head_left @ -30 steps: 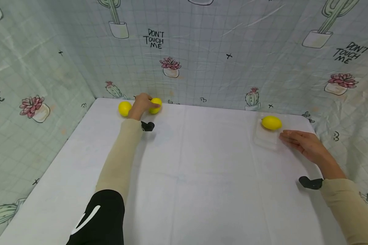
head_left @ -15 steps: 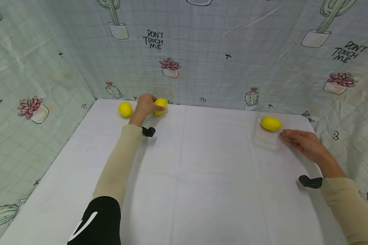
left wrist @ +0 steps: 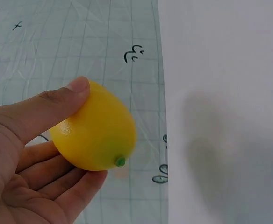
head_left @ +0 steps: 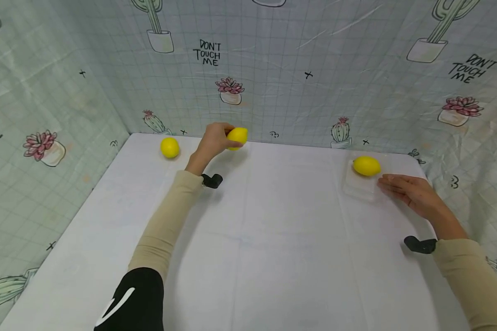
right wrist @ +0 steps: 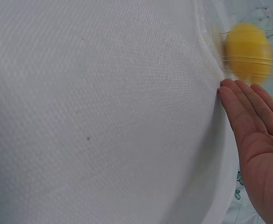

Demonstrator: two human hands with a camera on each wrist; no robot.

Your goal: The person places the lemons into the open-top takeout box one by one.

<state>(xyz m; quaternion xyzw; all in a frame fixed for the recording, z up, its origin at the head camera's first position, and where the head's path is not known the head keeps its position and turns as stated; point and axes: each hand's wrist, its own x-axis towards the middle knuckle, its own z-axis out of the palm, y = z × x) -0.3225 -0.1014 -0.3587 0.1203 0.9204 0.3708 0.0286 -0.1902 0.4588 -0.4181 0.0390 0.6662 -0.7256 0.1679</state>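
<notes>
White tabletop (head_left: pixel 290 257): at twelve o'clock my left fingers (left wrist: pixel 86 189) pinch a lemon (left wrist: pixel 104 130), smooth, could slip; straight right fingers (right wrist: pixel 235 109), empty, could shove clear container (head_left: pixel 358 189), two o'clock.

Held lemon (left wrist: pixel 96 128) looked smooth, glossy, plastic-like. Box (head_left: pixel 358 190) was clear, shiny plastic. Bench cloth (right wrist: pixel 104 112) was matt, finely textured. Backdrop (head_left: pixel 273 96) looked creased, slightly shiny.

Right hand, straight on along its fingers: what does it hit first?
Most likely the side of the clear rectangular plastic container, right in front of the right hand; whether the two already touch is hard to tell. The yellow oval lemon sits inside, beyond that wall.
</notes>
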